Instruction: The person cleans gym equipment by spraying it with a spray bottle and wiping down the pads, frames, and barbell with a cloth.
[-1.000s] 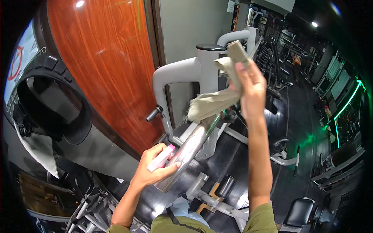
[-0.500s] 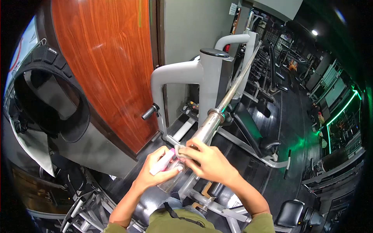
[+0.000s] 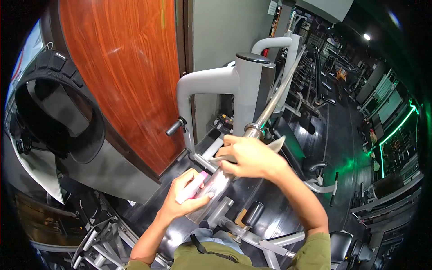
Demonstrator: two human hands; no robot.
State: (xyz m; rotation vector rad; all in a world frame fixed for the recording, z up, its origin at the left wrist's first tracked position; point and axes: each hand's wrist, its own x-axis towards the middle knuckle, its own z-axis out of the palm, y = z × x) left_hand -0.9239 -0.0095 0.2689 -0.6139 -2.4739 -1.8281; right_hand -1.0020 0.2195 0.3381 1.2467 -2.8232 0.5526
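A long metal barbell (image 3: 281, 90) runs from the upper right down toward me, its thick shiny sleeve (image 3: 208, 191) nearest my body. My left hand (image 3: 179, 196) is wrapped round a white and pink object (image 3: 191, 188), with the thumb lying against the sleeve's lower part. Higher up the sleeve, just below the collar (image 3: 254, 130), my right hand (image 3: 245, 157) presses a greyish cloth (image 3: 276, 144) around the metal. One end of the cloth sticks out to the right of the hand; the rest is mostly hidden under the fingers.
Behind the bar stands a grey machine frame (image 3: 250, 90) with a black-capped post and a side peg (image 3: 175, 126). At left are a wooden door (image 3: 126, 76) and a hanging black belt (image 3: 85, 144). A padded bench (image 3: 288, 139) and black roller pad (image 3: 253, 213) are at right and below.
The cloth, raised off the bar a second ago, came down to the sleeve near my left hand, then moved up it toward the collar with my right hand. My left hand has barely moved.
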